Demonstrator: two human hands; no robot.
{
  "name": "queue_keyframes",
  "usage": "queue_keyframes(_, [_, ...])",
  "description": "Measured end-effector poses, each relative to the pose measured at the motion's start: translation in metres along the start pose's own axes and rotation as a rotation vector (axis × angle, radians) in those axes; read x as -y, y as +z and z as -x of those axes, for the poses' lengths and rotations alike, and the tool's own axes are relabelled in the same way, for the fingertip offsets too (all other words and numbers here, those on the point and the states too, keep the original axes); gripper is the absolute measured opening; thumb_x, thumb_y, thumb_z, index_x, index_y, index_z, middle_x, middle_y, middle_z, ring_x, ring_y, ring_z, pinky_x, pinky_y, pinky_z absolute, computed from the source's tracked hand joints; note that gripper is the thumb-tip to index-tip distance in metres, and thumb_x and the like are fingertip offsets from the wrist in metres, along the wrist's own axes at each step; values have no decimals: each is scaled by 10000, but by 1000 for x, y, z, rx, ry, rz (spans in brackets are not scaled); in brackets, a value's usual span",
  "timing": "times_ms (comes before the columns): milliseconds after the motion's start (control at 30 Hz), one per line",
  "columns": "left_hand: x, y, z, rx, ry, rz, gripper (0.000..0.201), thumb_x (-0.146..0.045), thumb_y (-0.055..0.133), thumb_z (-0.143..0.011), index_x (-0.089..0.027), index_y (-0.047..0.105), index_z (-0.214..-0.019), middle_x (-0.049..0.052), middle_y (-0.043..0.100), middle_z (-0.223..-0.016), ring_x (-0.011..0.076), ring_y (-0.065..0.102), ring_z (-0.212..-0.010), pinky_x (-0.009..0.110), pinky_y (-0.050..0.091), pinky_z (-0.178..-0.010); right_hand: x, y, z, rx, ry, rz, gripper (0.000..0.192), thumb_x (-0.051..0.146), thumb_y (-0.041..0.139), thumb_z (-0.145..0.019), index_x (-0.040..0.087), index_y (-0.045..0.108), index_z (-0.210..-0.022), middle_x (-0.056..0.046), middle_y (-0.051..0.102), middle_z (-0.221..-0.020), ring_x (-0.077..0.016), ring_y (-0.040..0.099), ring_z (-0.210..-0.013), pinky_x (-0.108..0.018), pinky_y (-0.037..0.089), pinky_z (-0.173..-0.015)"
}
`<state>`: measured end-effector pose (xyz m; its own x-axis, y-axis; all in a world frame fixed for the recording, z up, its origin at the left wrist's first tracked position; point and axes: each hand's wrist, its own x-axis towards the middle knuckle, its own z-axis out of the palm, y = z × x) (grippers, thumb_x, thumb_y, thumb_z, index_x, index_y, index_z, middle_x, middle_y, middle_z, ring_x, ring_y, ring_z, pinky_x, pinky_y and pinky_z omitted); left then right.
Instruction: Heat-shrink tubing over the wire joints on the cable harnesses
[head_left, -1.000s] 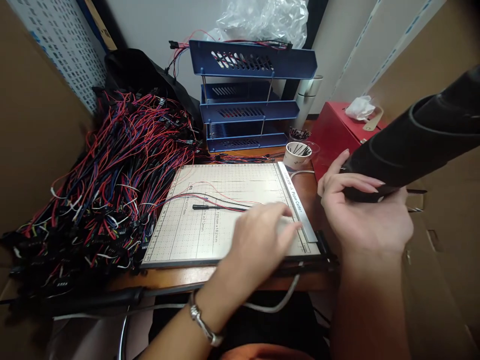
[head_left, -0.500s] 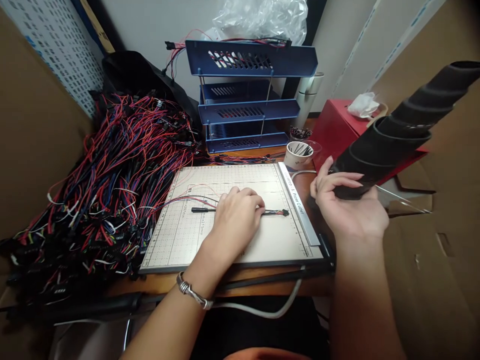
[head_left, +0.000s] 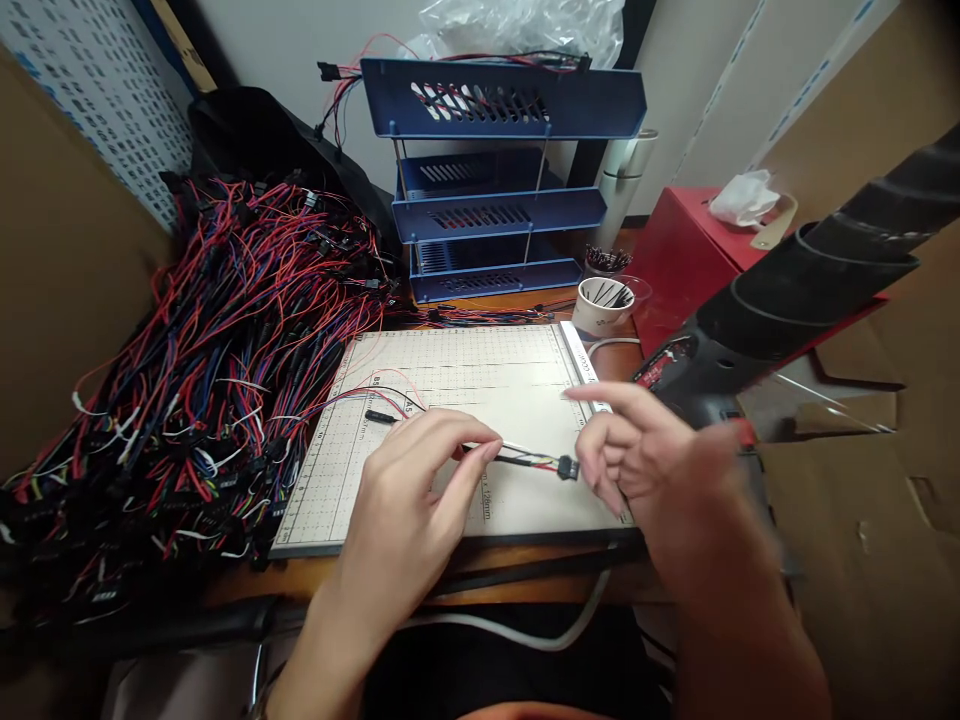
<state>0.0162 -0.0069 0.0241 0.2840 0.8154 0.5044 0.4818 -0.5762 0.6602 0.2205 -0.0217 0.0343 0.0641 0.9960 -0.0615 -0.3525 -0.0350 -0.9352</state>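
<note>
— What's in my hands?
— My left hand (head_left: 409, 490) pinches a thin red-and-black wire with a small black plug (head_left: 534, 461) over the cream cutting board (head_left: 450, 375). My right hand (head_left: 645, 465) is loosely open beside the plug.

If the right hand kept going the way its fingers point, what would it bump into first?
The right hand points left, toward the small black connector at the end of the wires pinched by the left hand. It would probably meet that connector first, though depth is hard to judge.
</note>
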Motion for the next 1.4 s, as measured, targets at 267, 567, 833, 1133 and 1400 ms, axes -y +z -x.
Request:
queue_keyframes(267, [-4, -5, 14, -111, 77, -37, 200, -9, 645, -968, -196, 699, -1013, 1, 740, -952, 110, 692, -920, 207, 533, -888, -16, 15, 18, 108, -182, 690, 187, 336, 654, -991, 199, 781, -999, -23, 697, -724, -119, 544, -543, -230, 349, -463])
queue_keyframes(567, [1, -2, 27, -198, 65, 38, 384, 15, 707, -903, -246, 687, -1183, 4, 746, -1043, 147, 705, -1010, 273, 561, -963, -16, 15, 20, 151, -458, 762, 108, 178, 693, -964, 234, 784, -979, -3, 798, -915, -156, 742, -732, -214, 497, -525])
queue_keyframes(833, [-6, 2, 37, -343, -13, -20, 257, -43, 747, -890, -232, 703, -1059, 29, 718, -1102, 177, 690, -1062, 317, 554, -991, -22, 12, 21, 113, -604, 795, 110, 138, 732, -942, 246, 748, -950, 45, 784, -860, -119, 719, -684, -208, 522, -581])
queue_keyframes(1133, [-26, 16, 40, -195, -675, 685, 206, -399, 706, -978, -193, 716, -980, 24, 754, -810, 132, 726, -747, 194, 596, -720, -38, 22, 20, 168, -817, 811, 162, 65, 676, -927, 221, 712, -952, -14, 794, -850, -165, 754, -714, -257, 617, -698])
queue_keyframes(1400, [-27, -3, 49, -147, -732, 752, 140, -281, 775, -893, -192, 670, -867, 30, 779, -779, 131, 744, -726, 163, 566, -658, -40, 17, 26, 273, -118, 285, 477, 615, 721, -947, 216, 586, -1170, -62, 744, -898, -186, 689, -760, -270, 556, -688])
